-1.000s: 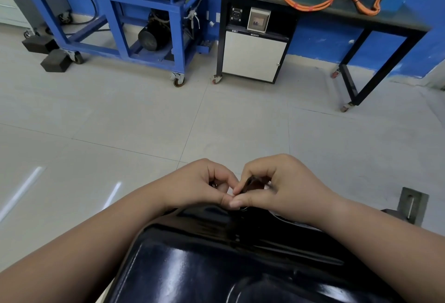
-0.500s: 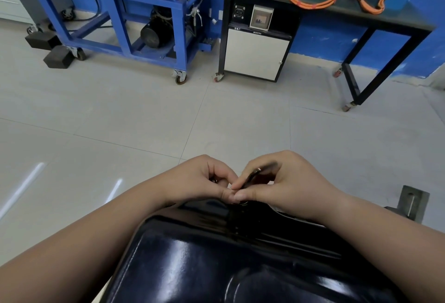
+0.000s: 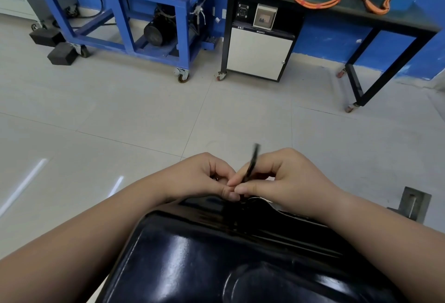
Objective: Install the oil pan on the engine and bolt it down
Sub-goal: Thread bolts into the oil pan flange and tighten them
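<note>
Pan [image 3: 216, 266]: black, glossy, low centre, far rim under both hands | right hand [image 3: 286, 182]: pinches thin dark tool [image 3: 252, 160], blurred, tilted up from rim | left hand [image 3: 202, 177]: curled, thumb touching right fingertips; hold cannot be told

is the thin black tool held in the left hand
No, the right hand pinches the thin black tool, just above the oil pan's far edge.

L hand [image 3: 204, 177] bare | R hand [image 3: 291, 182] bare | forearms [image 3: 96, 233] bare to frame edge | nails [image 3: 240, 190] short
</note>
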Tool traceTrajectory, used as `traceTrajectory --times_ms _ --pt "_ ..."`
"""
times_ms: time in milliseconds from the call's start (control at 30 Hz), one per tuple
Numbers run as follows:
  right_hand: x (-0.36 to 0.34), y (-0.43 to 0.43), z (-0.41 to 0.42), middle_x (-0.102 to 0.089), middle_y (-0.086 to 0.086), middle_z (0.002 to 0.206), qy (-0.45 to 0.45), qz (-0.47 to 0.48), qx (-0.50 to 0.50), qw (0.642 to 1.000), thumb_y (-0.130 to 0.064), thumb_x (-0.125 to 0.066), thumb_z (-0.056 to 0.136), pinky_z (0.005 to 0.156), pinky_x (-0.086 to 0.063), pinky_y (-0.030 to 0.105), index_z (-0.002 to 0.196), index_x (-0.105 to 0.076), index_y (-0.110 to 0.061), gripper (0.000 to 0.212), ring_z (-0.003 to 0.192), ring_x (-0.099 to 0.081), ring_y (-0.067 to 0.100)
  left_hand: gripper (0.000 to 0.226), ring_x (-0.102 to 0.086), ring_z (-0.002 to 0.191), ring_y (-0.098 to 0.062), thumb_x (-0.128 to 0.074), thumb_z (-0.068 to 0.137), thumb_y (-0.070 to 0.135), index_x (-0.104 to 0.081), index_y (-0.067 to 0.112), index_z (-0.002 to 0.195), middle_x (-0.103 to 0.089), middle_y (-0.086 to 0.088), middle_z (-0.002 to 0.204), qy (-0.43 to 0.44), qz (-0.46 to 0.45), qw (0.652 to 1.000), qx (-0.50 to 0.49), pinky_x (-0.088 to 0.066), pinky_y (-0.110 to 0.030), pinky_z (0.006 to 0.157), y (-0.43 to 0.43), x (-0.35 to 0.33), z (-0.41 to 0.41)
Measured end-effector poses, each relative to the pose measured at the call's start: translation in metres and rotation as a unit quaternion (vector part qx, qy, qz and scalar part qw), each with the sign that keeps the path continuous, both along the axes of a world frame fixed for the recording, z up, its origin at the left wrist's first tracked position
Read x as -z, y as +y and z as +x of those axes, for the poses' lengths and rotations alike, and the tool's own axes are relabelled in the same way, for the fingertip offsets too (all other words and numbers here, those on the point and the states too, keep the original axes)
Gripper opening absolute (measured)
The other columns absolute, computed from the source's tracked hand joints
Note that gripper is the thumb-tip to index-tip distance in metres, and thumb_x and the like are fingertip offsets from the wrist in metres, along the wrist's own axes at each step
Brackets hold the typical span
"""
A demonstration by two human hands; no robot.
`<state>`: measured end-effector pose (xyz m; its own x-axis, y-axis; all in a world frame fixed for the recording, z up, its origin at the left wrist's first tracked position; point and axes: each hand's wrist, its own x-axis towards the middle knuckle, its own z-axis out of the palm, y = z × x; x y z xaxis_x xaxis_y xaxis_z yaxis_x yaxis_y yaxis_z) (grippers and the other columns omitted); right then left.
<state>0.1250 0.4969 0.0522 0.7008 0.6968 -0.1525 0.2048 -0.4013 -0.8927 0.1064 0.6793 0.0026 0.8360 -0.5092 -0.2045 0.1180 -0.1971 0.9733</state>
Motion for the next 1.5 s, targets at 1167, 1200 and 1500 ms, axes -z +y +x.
traceTrajectory --times_ms 1167,1200,1500 --pt "0.007 0.003 0.003 -0.07 0.005 0.07 -0.024 -0.005 0.036 0.999 -0.012 -0.08 0.07 0.069 -0.05 0.028 0.072 -0.07 -0.005 0.013 0.064 -0.06 0.013 0.024 -0.03 0.052 -0.004 -0.074 0.067 0.018 -0.062 0.034 0.055 -0.035 0.014 0.05 -0.009 -0.001 1.0 -0.007 -0.027 -0.018 0.051 0.001 0.012 0.004" --pt "0.006 0.004 0.002 -0.067 0.004 0.067 -0.031 -0.015 0.036 0.999 -0.015 -0.082 0.068 0.064 -0.045 0.024 0.071 -0.068 -0.005 0.017 0.061 -0.055 0.007 0.024 -0.029 0.051 -0.003 -0.073 0.067 0.016 -0.062 0.033 0.055 -0.034 0.014 0.049 -0.007 -0.004 1.0 -0.006 -0.027 -0.016 0.05 0.001 0.011 0.004" --pt "0.001 -0.003 0.002 -0.074 0.003 0.093 0.004 -0.003 -0.016 1.0 -0.006 -0.066 0.083 0.089 -0.052 0.038 0.09 -0.074 -0.027 0.024 0.089 -0.068 0.018 0.037 -0.048 0.065 -0.004 -0.069 0.077 0.011 -0.063 0.038 0.053 -0.052 0.009 0.06 -0.001 -0.037 0.999 0.013 -0.04 -0.017 0.067 0.002 0.012 0.003"
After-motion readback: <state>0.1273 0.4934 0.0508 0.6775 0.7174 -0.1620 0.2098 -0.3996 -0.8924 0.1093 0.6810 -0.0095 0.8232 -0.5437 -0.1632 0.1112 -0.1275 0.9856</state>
